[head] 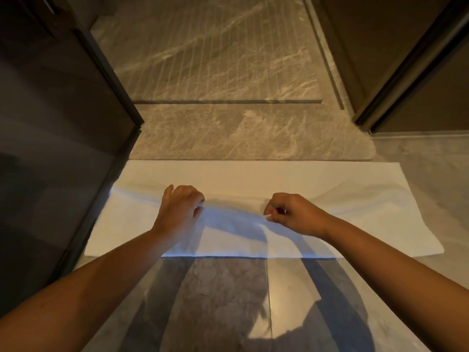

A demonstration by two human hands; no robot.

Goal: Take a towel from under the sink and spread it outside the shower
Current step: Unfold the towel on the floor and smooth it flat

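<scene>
A white towel [355, 199] lies spread flat on the floor, its far edge along the marble step of the shower [241, 138]. My left hand [181, 207] and my right hand [291, 214] both sit over the towel's middle with fingers curled. Each pinches a raised ridge of cloth that runs between them. The towel's ends lie flat to the left and right of my hands.
A dark glass panel [50, 148] with a dark frame stands at the left. Another dark door frame [396, 85] rises at the right. Grooved marble shower floor [215, 59] lies beyond the step. Glossy grey floor tiles [228, 301] stretch under my forearms.
</scene>
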